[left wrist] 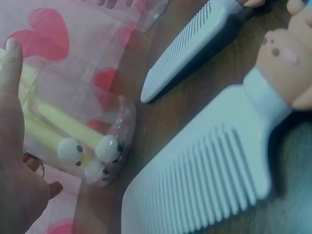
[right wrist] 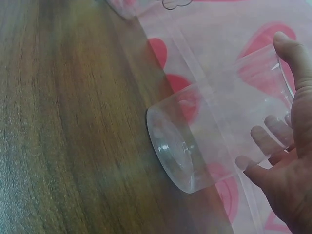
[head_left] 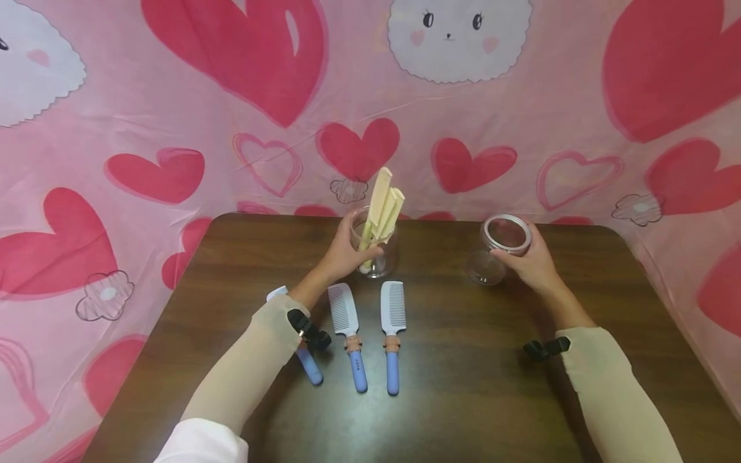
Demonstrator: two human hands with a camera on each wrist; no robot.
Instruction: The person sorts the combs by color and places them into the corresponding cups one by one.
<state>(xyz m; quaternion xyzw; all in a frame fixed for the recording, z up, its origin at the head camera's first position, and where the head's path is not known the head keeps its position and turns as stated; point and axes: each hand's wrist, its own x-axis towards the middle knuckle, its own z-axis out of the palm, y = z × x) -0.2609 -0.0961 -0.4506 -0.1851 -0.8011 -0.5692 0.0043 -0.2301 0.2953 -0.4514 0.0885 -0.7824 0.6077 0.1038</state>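
On the left my left hand (head_left: pixel 343 258) holds a clear jar (head_left: pixel 386 262), its fingers and thumb round the side. Several pale yellow long-handled pieces (head_left: pixel 382 209) stand in that jar, flat blades sticking out above the rim. In the left wrist view their lower ends are white balls (left wrist: pixel 70 152) with dark dots. My right hand (head_left: pixel 534 262) grips a second clear jar (head_left: pixel 484 269) near its rim, thumb in front and fingers behind. Nothing shows inside this one. Closest to the left hand are two pale blue combs (head_left: pixel 345 312) (head_left: pixel 393 312), lying side by side.
A third blue comb (head_left: pixel 309 366) lies partly under the left forearm in the head view. All three combs rest on the dark brown wooden table (head_left: pixel 475 386). Behind its far edge hangs a pink cloth (head_left: pixel 498 109) printed with hearts.
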